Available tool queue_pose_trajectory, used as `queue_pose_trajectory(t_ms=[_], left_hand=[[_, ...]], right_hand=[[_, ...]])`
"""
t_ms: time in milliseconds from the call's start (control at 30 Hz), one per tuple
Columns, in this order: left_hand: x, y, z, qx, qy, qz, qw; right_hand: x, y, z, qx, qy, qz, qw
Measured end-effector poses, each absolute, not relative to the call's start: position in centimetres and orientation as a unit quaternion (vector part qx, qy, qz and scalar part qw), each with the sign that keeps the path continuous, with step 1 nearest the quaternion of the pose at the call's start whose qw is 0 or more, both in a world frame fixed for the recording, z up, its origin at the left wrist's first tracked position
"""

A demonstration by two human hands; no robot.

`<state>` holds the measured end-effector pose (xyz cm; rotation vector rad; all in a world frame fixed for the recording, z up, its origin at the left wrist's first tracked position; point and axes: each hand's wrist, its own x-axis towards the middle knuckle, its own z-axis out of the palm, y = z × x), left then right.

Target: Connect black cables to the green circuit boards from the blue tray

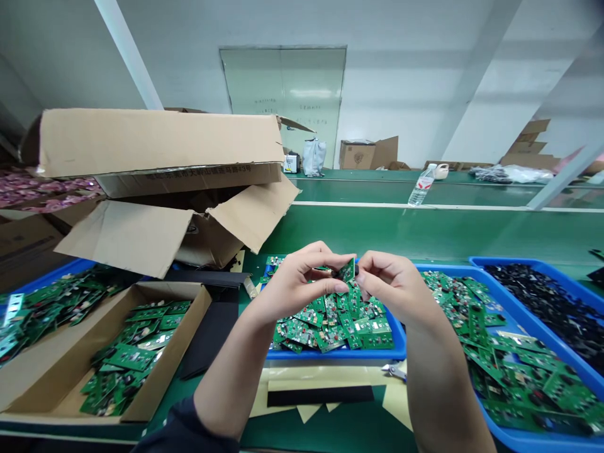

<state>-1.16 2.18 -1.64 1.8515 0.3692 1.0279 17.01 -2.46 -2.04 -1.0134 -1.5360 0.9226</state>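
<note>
At a green workbench [278, 435], you work on a single circuit board [348, 270], raised on edge above a blue tray [335, 355] heaped with more of its kind. Your left hand [302, 274] pinches the board between thumb and fingers; your right hand [391, 283] closes at its right edge, thumb and fingertips pinching what appears to be a small dark part [357, 269].

With both hands occupied, this board looks to be midway through handling, and the surrounding heaps suggest a long run on either side of it. Which boards are finished and which are waiting, you could not tell from this view.

To your left, a cardboard box [202, 308] holds a looser pile of boards, its near floor partly bare; past it, a second blue tray [70, 270] at the edge of view is piled with more. To your right, a large blue tray [523, 439] carries boards along its length, and beside it another blue tray [509, 260] is filled with small black pieces [542, 296], too fine to identify. Near your right forearm lie cutters [396, 372], apart from both hands.
</note>
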Motion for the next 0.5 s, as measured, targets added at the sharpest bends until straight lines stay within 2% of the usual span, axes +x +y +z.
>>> queue_pose_trajectory(t_ms=[333, 500], left_hand=[[-0.59, 2.21, -1.79, 0.733, 0.163, 0.418, 0.511], [-0.89, 1.94, -1.34, 0.682, 0.109, 0.425, 0.585]], right_hand=[[16.92, -3.02, -1.61, -0.471, -0.649, 0.279, 0.528], [17.55, -2.67, -1.8, -0.513, -0.626, 0.237, 0.538]])
